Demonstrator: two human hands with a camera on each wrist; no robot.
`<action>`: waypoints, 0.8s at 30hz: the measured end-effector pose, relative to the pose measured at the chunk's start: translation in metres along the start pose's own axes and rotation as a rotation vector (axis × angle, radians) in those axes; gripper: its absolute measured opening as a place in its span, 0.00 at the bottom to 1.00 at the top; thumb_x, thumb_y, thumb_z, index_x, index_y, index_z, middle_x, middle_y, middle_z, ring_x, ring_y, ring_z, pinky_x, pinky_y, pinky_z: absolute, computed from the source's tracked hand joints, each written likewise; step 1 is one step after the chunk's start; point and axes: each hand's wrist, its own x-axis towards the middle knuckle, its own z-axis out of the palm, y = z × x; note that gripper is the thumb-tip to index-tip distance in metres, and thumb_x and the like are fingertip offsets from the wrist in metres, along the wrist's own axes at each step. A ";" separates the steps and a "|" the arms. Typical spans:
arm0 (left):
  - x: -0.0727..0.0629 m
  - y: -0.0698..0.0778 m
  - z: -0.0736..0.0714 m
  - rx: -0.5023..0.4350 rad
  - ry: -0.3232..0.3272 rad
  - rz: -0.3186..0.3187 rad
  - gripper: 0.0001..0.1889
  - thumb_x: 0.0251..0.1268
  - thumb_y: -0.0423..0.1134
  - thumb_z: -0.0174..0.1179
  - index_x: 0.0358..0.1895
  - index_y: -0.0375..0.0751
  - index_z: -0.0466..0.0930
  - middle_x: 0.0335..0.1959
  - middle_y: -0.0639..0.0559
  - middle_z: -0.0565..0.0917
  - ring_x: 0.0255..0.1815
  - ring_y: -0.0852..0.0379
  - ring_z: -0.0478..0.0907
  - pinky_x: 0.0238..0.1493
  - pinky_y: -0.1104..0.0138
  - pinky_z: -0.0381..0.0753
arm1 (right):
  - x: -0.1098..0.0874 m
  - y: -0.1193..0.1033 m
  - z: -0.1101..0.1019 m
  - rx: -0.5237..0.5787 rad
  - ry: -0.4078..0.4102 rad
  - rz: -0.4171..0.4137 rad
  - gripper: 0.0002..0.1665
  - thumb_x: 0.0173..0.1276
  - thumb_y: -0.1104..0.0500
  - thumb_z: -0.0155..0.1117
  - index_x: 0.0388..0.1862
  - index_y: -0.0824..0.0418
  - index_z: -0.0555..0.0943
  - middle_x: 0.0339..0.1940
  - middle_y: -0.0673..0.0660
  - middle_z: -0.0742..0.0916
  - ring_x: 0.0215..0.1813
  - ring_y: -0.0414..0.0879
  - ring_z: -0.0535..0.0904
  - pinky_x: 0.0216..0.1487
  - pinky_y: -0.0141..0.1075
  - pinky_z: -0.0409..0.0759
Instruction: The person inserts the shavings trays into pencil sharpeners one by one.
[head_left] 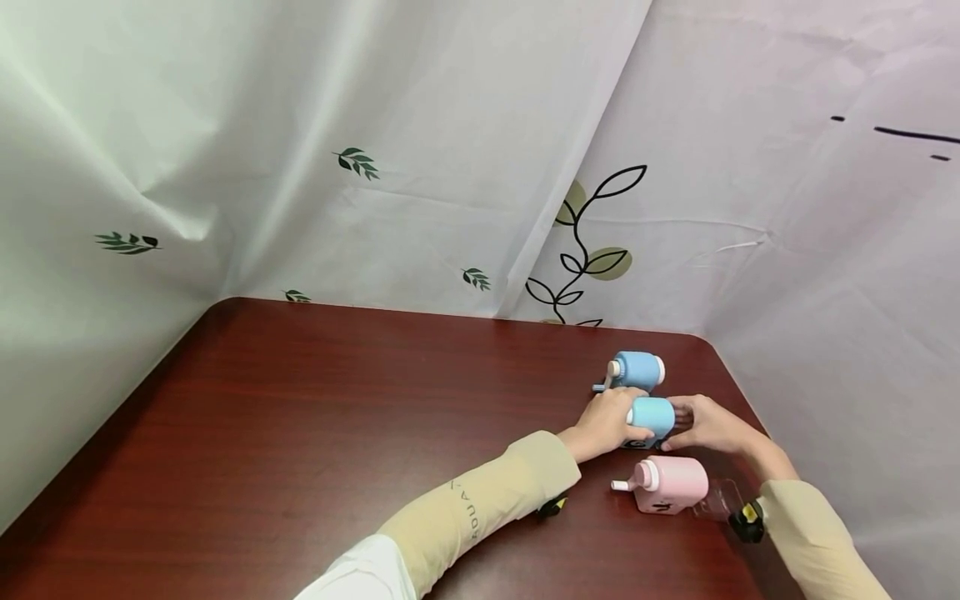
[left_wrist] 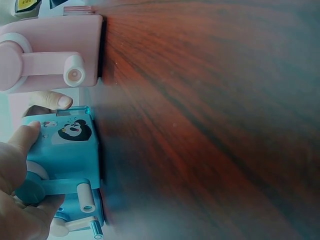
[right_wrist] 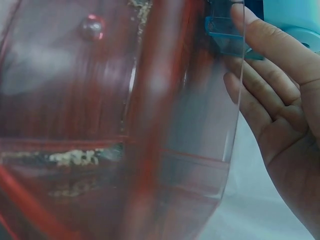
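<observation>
A light-blue crank pencil sharpener [head_left: 651, 416] is in my left hand [head_left: 611, 421], thumb on its near side and fingers round the crank end. In the left wrist view its sticker-covered side [left_wrist: 75, 131] faces up. My right hand [head_left: 712, 425] is at its opposite end, fingers mostly straight and thumb tip at the translucent blue drawer [right_wrist: 227, 37]. Nearer stands a pink pencil sharpener [head_left: 675, 483] with its clear drawer [head_left: 718, 500] sticking out. Pale bits show in that drawer in the right wrist view.
A second blue pencil sharpener [head_left: 637, 369] is just beyond my left hand, near the right back corner. The dark red table [head_left: 360, 417] runs up to white patterned curtains [head_left: 420, 167]. A black and yellow device [head_left: 746, 521] sits at my right wrist.
</observation>
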 end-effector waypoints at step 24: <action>0.000 -0.001 -0.001 -0.010 0.005 0.022 0.29 0.57 0.51 0.68 0.61 0.43 0.75 0.55 0.54 0.82 0.52 0.62 0.80 0.50 0.76 0.76 | 0.003 -0.001 0.004 -0.044 0.027 0.013 0.33 0.53 0.62 0.75 0.52 0.78 0.74 0.42 0.61 0.88 0.43 0.30 0.83 0.43 0.29 0.82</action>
